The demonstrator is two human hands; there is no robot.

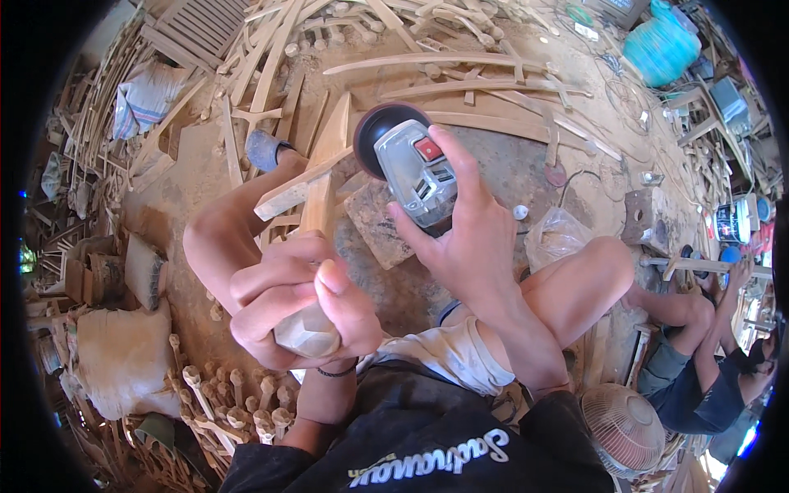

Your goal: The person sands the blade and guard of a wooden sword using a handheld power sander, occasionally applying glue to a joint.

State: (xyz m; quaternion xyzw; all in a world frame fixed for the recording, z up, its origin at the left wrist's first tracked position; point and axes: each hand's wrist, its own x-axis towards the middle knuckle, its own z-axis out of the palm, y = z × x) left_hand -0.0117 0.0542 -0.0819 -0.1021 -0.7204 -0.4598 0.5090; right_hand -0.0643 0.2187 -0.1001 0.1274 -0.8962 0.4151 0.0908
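Left hand (283, 287) clamped on a pale wooden sword (319, 197), near left, faceted pommel (306, 331) exposed; my right hand (472, 230) clamped on a smooth grey power tool (408, 168), round black disc (378, 130) just right of the blade (336, 127).

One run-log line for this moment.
left hand: grips wooden sword | right hand: holds sander | disc: beside blade, contact unclear

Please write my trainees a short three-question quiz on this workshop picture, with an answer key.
1. Which hand holds the power tool with the round dark disc?
2. True or false: a turquoise bundle lies at the picture's upper right.
3. Which end of the sword-shaped wooden piece is nearer the person's body?

Key: 1. The right hand. 2. True. 3. The faceted knob, at the left hand.
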